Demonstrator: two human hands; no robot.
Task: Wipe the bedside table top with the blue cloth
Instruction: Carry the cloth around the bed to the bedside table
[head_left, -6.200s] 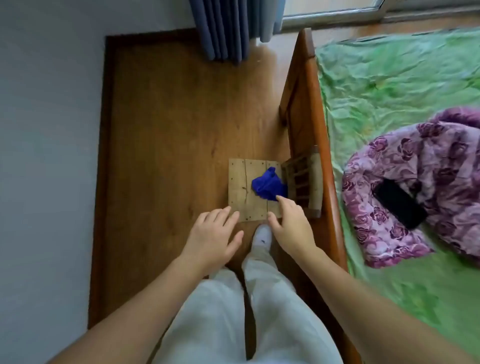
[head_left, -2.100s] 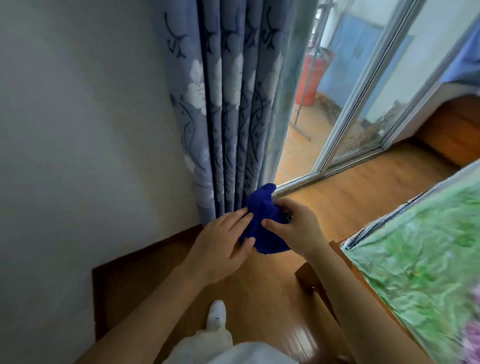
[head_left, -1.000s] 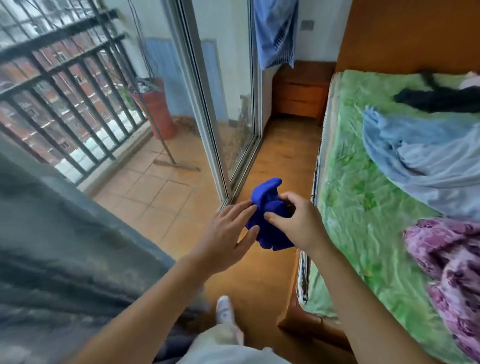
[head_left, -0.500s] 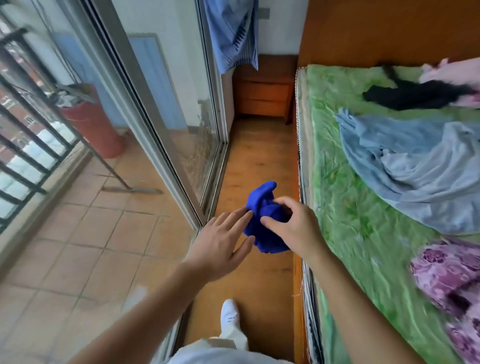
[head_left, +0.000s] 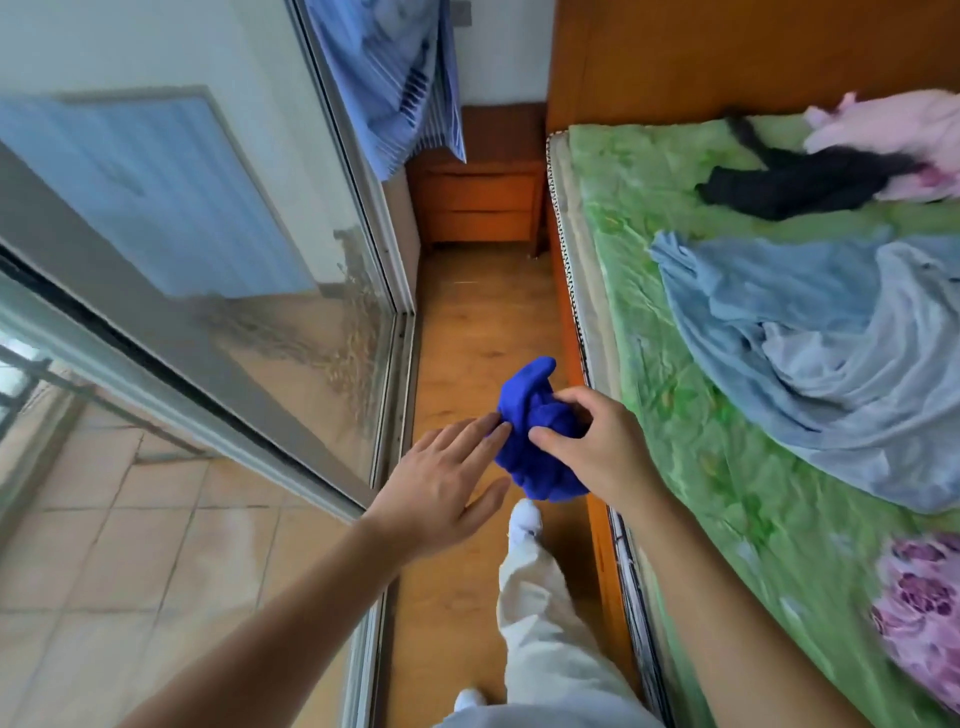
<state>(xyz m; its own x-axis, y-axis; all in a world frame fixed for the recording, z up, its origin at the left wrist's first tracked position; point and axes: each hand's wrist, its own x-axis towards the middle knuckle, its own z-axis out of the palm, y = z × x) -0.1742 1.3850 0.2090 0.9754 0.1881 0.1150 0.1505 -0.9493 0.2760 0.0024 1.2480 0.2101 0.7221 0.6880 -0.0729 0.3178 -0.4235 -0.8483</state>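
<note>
The blue cloth is bunched up in mid-air above the floor, gripped by my right hand from its right side. My left hand is flat with fingers spread, its fingertips touching the cloth's left edge. The bedside table, orange-brown wood with drawers, stands far ahead at the end of the narrow aisle, beside the bed's headboard. Its top is mostly hidden by a hanging blue striped curtain.
A narrow wooden floor strip runs between a sliding glass door on the left and the bed with green sheet on the right. Clothes and a light-blue blanket lie on the bed. My legs in white trousers are below.
I picked the cloth off a small wooden stool, turned from the wall corner toward the aisle, and moved forward; the bedside table has come into view ahead. Both hands stay at the cloth.
</note>
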